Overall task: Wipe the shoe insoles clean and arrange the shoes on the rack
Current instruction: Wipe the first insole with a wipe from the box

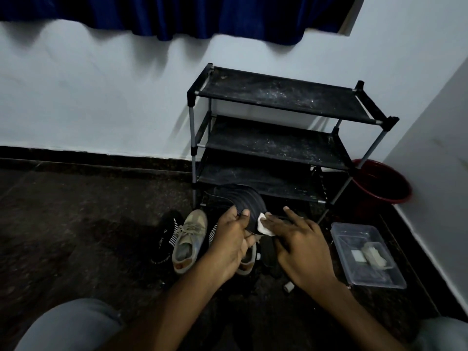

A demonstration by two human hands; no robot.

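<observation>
I hold insole point(247, 200) in left grip point(235, 239) | right grip point(304, 249) flat, pressing cloth point(263, 226) on it (stroke firmly along ridges)

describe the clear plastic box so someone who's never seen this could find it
Find the black shoe rack against the wall. On the floor just right of its front right leg lies the clear plastic box. Unlike the round red tub behind it, it is rectangular, see-through and holds a few small pale things.
</observation>
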